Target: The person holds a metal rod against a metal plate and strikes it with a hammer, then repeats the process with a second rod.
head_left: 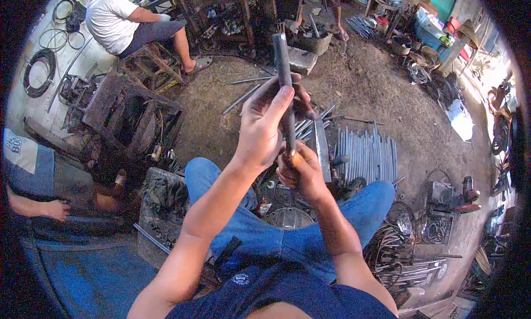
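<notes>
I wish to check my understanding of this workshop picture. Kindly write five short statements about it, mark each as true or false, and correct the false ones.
1. The left hand and the right hand both hold the dark rod. True.
2. The right hand is the higher of the two in the view. False: the left hand is higher, and the right hand grips near the rod's lower end.
3. The person in the white shirt is standing. False: this person is seated.
4. A row of metal rods lies on the ground beyond the wearer's right knee. True.
5. The wearer's trousers are white. False: they are blue.
</notes>
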### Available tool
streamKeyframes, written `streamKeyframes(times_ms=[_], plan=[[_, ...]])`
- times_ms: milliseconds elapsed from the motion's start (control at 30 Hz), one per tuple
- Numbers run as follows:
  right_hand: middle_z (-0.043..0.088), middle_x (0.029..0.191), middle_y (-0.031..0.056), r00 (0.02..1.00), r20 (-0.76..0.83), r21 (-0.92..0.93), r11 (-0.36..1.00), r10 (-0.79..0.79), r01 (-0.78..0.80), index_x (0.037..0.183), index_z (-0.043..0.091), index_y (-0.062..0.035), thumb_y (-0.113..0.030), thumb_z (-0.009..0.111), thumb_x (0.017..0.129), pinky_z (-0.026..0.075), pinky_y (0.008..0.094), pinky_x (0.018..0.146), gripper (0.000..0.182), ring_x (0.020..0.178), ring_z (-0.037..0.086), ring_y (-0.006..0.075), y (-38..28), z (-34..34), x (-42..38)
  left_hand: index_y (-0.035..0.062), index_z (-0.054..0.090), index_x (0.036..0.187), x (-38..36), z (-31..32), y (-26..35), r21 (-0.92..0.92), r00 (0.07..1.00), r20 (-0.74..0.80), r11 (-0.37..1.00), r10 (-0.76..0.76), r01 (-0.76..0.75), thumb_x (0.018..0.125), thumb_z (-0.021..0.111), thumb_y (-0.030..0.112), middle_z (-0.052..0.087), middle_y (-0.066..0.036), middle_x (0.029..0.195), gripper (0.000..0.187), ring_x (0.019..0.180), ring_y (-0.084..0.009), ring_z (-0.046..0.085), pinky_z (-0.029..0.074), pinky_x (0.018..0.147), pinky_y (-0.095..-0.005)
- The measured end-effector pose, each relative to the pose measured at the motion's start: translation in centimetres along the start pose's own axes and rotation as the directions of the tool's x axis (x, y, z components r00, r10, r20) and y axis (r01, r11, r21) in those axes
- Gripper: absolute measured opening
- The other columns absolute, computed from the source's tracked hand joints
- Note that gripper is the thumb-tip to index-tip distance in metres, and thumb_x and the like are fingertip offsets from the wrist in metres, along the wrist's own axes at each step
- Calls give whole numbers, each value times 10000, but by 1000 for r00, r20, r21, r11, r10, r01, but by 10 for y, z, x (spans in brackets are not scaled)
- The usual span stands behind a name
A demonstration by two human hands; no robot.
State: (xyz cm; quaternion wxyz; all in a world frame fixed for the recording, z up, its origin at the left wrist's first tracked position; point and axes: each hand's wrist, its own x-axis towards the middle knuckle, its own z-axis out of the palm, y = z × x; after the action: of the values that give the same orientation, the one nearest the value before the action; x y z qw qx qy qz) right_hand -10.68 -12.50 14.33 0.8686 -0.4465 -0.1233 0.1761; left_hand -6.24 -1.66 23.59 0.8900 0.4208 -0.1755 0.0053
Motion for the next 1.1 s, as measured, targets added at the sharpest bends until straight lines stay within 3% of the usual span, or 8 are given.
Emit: streamKeyframes(times_ms=[67,167,267,367,467,767,1000,1100], plan=[[474,665,-31,1000,23,96,995,-8,6,980,525,-60,-295,527,956,324,213,452,236,523,413,47,-1,-2,0,-30,539,1151,0,0,0,-3,1000,-15,1000,3,-3,961,514,136,612,-106,925,254,835,-174,607,524,756,-329],[481,675,-29,1000,-1,79,997,20,-20,927,496,-82,-292,522,959,320,212,447,214,524,417,46,-2,-5,0,-28,541,1150,1,1,-2,-42,999,-41,999,6,-7,956,521,128,611,-107,923,250,838,-177,607,524,760,-333],[477,675,-27,999,-35,65,998,19,-17,934,497,-91,-293,524,958,310,216,438,205,516,407,49,-2,-3,-1,16,515,1191,2,1,-3,24,999,-54,1000,-9,11,961,516,208,596,-86,952,300,844,-188,602,516,768,-333],[473,675,-23,1000,1,129,991,23,-23,932,501,-96,-305,515,958,299,218,435,210,509,397,55,1,-7,0,10,501,1210,5,-5,-2,-143,995,6,984,-103,103,973,477,197,597,-96,967,302,851,-202,615,523,782,-356],[468,665,-21,998,40,185,981,53,-59,920,503,-90,-321,501,958,292,219,436,234,505,392,64,0,-10,1,3,480,1240,6,-9,-1,-129,990,56,982,-133,139,980,447,189,599,-102,971,321,849,-212,624,528,770,-357],[462,639,2,998,28,122,991,50,-53,886,498,-64,-428,499,932,316,230,454,367,514,410,89,-4,-7,3,5,535,1192,3,-6,-5,-49,996,-50,996,-78,76,951,533,194,601,-81,972,306,822,-176,602,519,738,-309],[489,658,22,999,45,123,992,22,-27,917,511,-55,-437,499,929,342,240,469,382,526,438,100,-1,-12,5,11,542,1177,5,-3,-7,10,995,-84,998,-55,56,931,569,191,609,-78,961,306,822,-177,605,514,732,-307],[507,692,38,999,-10,225,973,47,-44,934,522,-44,-364,487,951,368,253,485,322,538,455,107,1,-10,6,5,556,1148,7,-3,-10,20,992,-112,998,-57,60,915,593,163,624,-83,958,284,809,-175,614,515,734,-303]])
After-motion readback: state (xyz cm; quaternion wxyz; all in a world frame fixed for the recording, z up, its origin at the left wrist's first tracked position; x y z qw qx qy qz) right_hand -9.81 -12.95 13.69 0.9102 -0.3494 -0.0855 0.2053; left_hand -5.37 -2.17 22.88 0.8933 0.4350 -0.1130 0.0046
